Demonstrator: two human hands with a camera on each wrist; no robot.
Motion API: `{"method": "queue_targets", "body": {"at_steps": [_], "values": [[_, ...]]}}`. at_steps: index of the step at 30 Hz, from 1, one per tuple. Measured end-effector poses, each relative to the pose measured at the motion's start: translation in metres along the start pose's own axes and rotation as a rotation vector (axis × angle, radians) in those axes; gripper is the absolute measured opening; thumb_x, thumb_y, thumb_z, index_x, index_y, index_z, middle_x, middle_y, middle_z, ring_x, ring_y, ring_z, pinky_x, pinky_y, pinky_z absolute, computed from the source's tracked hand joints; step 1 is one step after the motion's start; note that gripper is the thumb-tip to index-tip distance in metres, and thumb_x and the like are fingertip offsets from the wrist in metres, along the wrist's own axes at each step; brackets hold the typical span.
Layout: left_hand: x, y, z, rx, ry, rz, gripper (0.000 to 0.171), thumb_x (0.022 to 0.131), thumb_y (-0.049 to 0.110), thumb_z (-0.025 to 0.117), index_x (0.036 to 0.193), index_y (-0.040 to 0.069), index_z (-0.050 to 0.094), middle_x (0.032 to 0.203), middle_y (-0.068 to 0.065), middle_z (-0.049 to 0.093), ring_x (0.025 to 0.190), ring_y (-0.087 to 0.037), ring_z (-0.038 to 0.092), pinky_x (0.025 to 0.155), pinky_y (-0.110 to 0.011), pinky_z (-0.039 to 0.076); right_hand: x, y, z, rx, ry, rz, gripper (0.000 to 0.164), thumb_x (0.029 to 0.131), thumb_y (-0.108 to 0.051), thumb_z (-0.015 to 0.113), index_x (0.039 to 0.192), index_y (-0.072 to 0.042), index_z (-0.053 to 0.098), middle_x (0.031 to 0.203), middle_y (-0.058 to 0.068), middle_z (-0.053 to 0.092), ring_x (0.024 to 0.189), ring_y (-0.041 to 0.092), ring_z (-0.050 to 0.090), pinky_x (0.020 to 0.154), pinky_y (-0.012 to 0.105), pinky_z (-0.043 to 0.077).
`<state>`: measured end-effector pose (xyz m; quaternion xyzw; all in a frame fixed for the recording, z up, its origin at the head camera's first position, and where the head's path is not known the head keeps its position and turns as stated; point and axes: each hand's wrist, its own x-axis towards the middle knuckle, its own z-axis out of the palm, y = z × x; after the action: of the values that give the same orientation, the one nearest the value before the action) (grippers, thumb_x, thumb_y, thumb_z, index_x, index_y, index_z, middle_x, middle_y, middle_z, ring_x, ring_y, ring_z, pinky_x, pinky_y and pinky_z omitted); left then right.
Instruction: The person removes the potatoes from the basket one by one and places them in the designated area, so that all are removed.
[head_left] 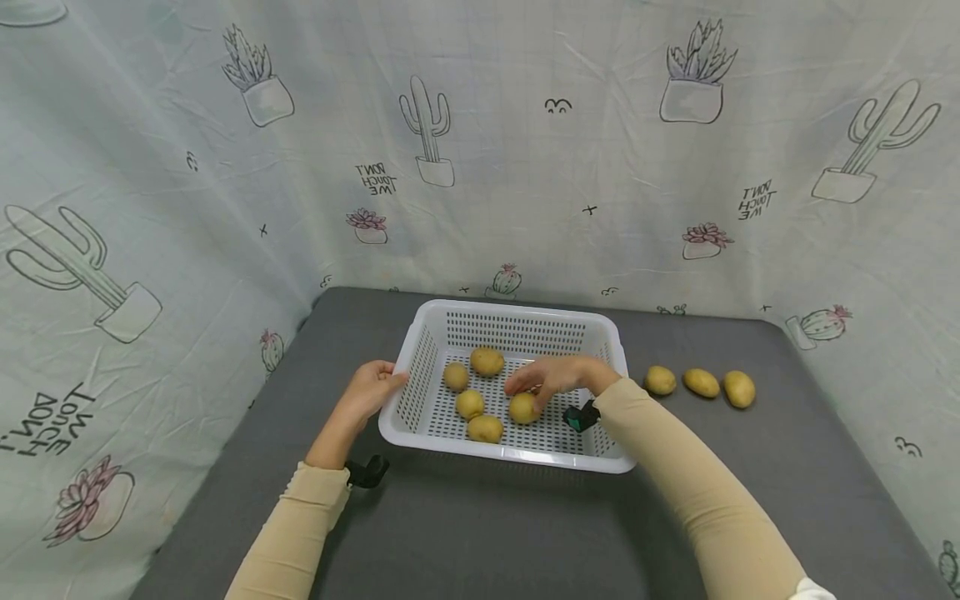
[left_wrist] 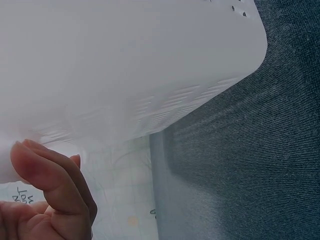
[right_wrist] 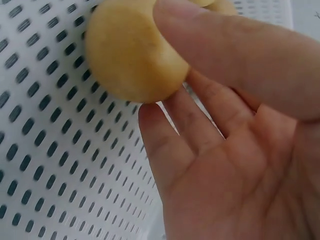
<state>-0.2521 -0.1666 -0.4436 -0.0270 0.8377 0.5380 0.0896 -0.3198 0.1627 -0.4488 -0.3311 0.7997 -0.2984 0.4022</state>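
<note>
A white plastic basket with slotted walls and floor holds several yellow-brown potatoes, among them a potato near the far wall and a potato near the front. At its left side, my left hand grips the rim; in the left wrist view its curled fingers meet the white basket wall. My right hand reaches inside from the right. Its thumb and fingers curve round a potato in the basket. Part of that potato is hidden behind the thumb.
Three more potatoes, a rounder potato, an oval potato and another potato, lie in a row right of the basket on the dark grey table. A cactus-printed cloth hangs behind and at the sides.
</note>
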Motion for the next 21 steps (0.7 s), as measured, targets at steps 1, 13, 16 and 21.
{"method": "queue_targets", "body": {"at_steps": [1,13,16,21], "values": [[-0.0002,0.0001,0.0000,0.000,-0.001,0.001,0.035,0.096,0.013,0.052,0.119,-0.013,0.049,0.104,-0.028,0.065,0.080,-0.022,0.068,0.068,-0.035,0.054,0.0002,-0.0003,0.0008,-0.021,0.008,0.014,0.066,0.078,-0.002,0.068,0.139,-0.007,0.047,0.143,0.007,0.047,0.136,0.026,0.039,0.112,0.042,0.029],[-0.0026,0.0030,0.0002,-0.010,-0.017,0.000,0.037,0.096,0.013,0.052,0.121,-0.014,0.048,0.105,-0.030,0.064,0.082,-0.026,0.068,0.068,-0.035,0.054,0.0029,-0.0014,0.0045,-0.135,0.019,0.069,0.059,0.077,0.000,0.070,0.132,-0.019,0.058,0.137,-0.001,0.053,0.127,0.017,0.046,0.110,0.039,0.031],[-0.0028,0.0038,0.0000,-0.004,-0.014,0.003,0.037,0.096,0.014,0.052,0.120,-0.014,0.049,0.104,-0.029,0.065,0.082,-0.026,0.068,0.068,-0.035,0.054,0.0037,-0.0011,0.0044,-0.147,0.010,0.069,0.060,0.077,0.000,0.070,0.132,-0.020,0.057,0.137,-0.001,0.053,0.126,0.016,0.046,0.110,0.040,0.031],[-0.0025,0.0031,0.0001,0.001,-0.006,0.000,0.036,0.096,0.013,0.052,0.120,-0.014,0.049,0.103,-0.029,0.065,0.081,-0.024,0.068,0.068,-0.035,0.054,0.0053,-0.0018,0.0040,-0.144,-0.013,0.063,0.061,0.078,0.001,0.069,0.134,-0.018,0.056,0.138,0.000,0.052,0.126,0.017,0.045,0.110,0.040,0.031]]}}
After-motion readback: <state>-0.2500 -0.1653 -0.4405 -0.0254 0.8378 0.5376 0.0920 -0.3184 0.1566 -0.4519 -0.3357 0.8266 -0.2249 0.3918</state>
